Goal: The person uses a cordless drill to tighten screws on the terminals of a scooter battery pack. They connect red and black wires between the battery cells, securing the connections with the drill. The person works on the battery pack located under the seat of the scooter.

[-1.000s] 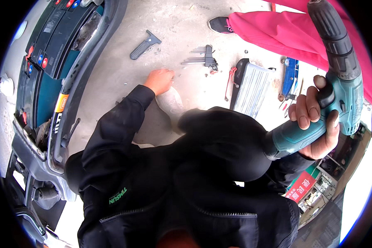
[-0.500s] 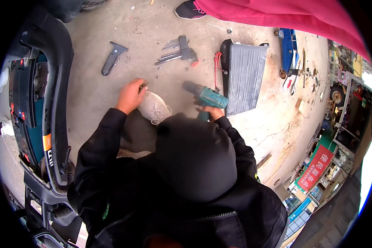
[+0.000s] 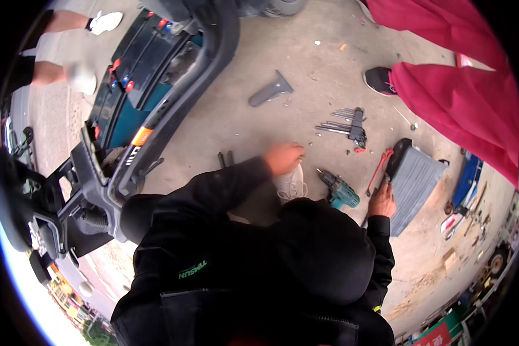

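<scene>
We find the grey ribbed panel [image 3: 416, 187] on the floor [image 3: 328, 63], the right hand [image 3: 382, 202] at its left edge, the left hand [image 3: 282, 158] by the shoe [image 3: 291, 185], cannot tell whether either pinches something, and judge the panel light, rather stiff, best held by both long edges.

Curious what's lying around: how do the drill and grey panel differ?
The drill is teal and black, the panel mostly grey. The drill is smaller, the panel broader. The right hand is at the panel's edge; no hand holds the drill. Both lie on the floor.
</scene>
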The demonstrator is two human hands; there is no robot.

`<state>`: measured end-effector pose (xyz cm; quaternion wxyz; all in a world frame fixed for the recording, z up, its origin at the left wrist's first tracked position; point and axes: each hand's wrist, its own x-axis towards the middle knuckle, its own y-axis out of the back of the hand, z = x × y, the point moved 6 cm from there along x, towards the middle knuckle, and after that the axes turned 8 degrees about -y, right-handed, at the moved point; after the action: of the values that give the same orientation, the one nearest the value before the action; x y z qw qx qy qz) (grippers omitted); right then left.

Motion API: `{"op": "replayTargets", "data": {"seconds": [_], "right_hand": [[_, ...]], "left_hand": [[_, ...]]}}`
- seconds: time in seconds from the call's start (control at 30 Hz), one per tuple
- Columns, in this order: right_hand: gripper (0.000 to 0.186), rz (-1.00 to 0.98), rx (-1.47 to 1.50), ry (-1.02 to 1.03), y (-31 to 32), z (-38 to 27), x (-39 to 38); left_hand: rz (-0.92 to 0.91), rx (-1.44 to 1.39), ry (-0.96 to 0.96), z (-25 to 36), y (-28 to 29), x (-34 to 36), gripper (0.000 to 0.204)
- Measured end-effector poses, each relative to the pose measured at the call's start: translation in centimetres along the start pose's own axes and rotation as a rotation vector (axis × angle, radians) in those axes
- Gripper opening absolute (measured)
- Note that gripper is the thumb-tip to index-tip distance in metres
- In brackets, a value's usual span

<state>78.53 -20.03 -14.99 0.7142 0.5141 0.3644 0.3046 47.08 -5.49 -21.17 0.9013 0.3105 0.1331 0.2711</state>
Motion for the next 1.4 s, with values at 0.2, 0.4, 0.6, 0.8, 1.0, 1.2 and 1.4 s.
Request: {"op": "replayTargets", "data": {"seconds": [0.2, 0.4, 0.6, 0.8, 1.0, 1.2, 1.4], "right_hand": [[0.037, 0.005, -0.582, 0.434, -11.5, 5.6, 5.9], [0.013, 0.191, -0.361, 0.41, -7.2, 5.9, 7.4], [0.014, 0.092, 0.178, 0.555, 14.5, -9.2, -0.5], [0.024, 0.104, 0.642, 0.824, 16.5, -28.4, -3.8], [0.022, -0.688, 1.444, 0.432, 11.7, -32.8, -0.4], [0.023, -0.81, 1.59, 0.21, 11.1, -32.0, -1.0], [0.021, -0.792, 1.658, 0.2, 12.0, -29.5, -0.5]], "left_hand": [[-0.062, 0.103, -0.039, 1.6, 0.9, -0.3, 0.014], [0.105, 0.011, 0.06, 0.9, 4.4, -1.8, 0.016], [0.173, -0.45, 0.271, 1.7, 3.4, -1.2, 0.037], [0.62, -1.194, 0.385, 0.6, 7.3, -2.9, 0.033], [0.777, -1.173, 0.357, -2.3, 16.9, -9.7, 0.033], [0.917, -1.145, 0.314, -3.6, 17.5, -11.5, 0.038], [0.89, -1.361, 0.351, -1.3, 18.2, -10.3, 0.038]]}}
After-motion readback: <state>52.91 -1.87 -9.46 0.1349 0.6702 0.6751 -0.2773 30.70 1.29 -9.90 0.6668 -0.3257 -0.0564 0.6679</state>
